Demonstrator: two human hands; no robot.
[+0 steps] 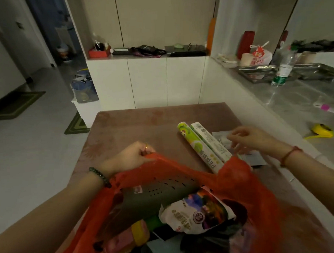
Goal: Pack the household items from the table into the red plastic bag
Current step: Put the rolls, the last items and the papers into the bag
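Observation:
The red plastic bag (239,182) stands open on the near part of the brown table (135,127). Inside it lie a grey perforated item (155,195), a white printed pouch (200,213) and several other packs. My left hand (131,156) pinches the bag's far left rim and holds it up. Two long cling-film boxes (203,145) lie side by side on the table just beyond the bag. My right hand (249,138) hovers to their right, fingers apart, over some small flat packets (222,137). Whether it touches them is unclear.
A white cabinet (147,79) with clutter on top stands behind the table. To the right runs a grey counter (295,101) with a water bottle (283,67), a metal tray, a pink-and-white item and a yellow tape measure (322,131). Open floor lies to the left.

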